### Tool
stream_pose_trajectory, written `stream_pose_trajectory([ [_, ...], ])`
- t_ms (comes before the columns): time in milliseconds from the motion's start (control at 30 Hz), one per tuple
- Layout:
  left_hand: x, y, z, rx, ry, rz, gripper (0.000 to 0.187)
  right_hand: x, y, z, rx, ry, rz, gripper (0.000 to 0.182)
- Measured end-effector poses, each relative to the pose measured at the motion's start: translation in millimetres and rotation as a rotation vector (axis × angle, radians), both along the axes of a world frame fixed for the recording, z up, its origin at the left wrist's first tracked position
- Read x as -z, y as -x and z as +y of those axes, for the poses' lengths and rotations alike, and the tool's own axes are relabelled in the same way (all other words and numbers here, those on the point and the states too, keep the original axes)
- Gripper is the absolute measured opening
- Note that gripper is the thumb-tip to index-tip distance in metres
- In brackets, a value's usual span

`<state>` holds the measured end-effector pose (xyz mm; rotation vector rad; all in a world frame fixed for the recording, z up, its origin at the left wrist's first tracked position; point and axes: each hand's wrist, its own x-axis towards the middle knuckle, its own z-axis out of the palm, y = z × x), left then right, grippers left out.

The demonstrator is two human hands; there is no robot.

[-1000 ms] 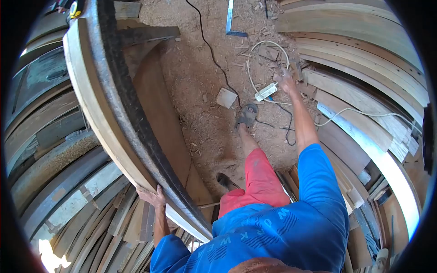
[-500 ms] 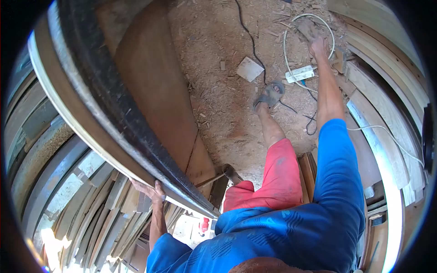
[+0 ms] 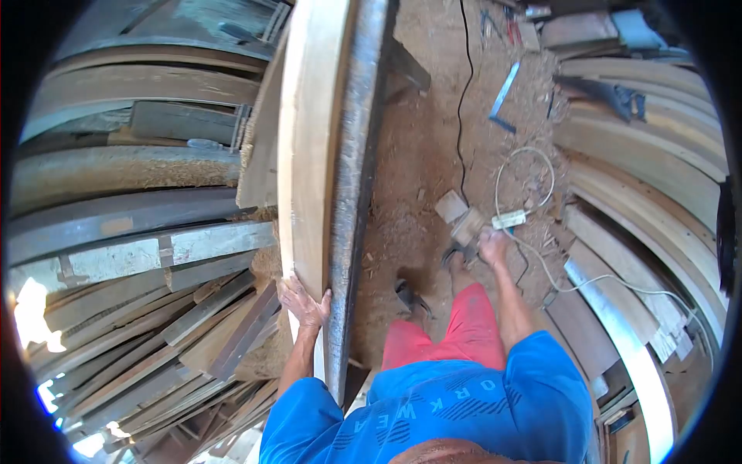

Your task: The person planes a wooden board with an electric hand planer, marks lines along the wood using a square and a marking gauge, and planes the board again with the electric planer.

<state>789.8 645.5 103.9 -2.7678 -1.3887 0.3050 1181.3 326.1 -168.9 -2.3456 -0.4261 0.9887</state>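
Note:
A long pale wooden plank (image 3: 313, 155) lies along a thicker beam (image 3: 352, 178) with a dark, rough edge. My left hand (image 3: 305, 301) grips the near part of the plank, fingers over its left side and thumb at the right. Above the floor by my feet, my right hand (image 3: 492, 246) is closed on a small flat wooden block (image 3: 468, 227). A pale square piece (image 3: 450, 206) shows just beyond the block. Close to that hand is a white power strip (image 3: 508, 220) with a looped white cable (image 3: 550, 174).
Stacked boards (image 3: 124, 201) fill the left, and more boards (image 3: 641, 155) line the right. A handsaw (image 3: 607, 94) rests on the right stack. A try square (image 3: 505, 97) and a black cord (image 3: 461, 116) lie on the sawdust-covered floor (image 3: 417, 155).
My right hand has come back toward my body with the block. My view has turned left, so the plank now appears nearly upright. My left hand remains on the plank.

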Motion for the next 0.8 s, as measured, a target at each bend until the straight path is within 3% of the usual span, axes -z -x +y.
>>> stream_pose_trajectory([
  [33,-3.3,-3.4,-1.3,-0.023,-0.002,0.010,0.120,-49.8,3.3,22.0,-0.031,-0.053,-0.057,0.029],
  [133,-14.9,-14.2,-2.6,-0.084,0.003,0.018,0.122,-100.4,27.4,51.6,0.009,-0.117,0.043,0.032],
  [200,-18.5,-13.9,-3.9,-0.113,0.029,-0.003,0.122,-128.0,31.8,68.9,0.023,-0.026,0.183,0.035],
  [333,-25.2,-14.1,-2.7,-0.162,0.045,-0.028,0.121,-187.7,17.3,106.9,0.004,-0.083,0.082,0.037],
  [400,-30.2,-8.4,5.2,-0.189,0.195,0.034,0.129,-214.6,10.1,114.2,-0.042,-0.169,-0.048,0.039],
  [500,-58.6,-15.3,33.0,-0.065,0.289,0.002,0.138,-263.3,7.1,131.4,0.092,-0.193,-0.051,0.040],
  [800,-57.5,-4.5,66.0,-0.086,0.456,-0.059,0.144,-331.1,29.2,185.1,0.197,-0.261,-0.004,0.039],
])
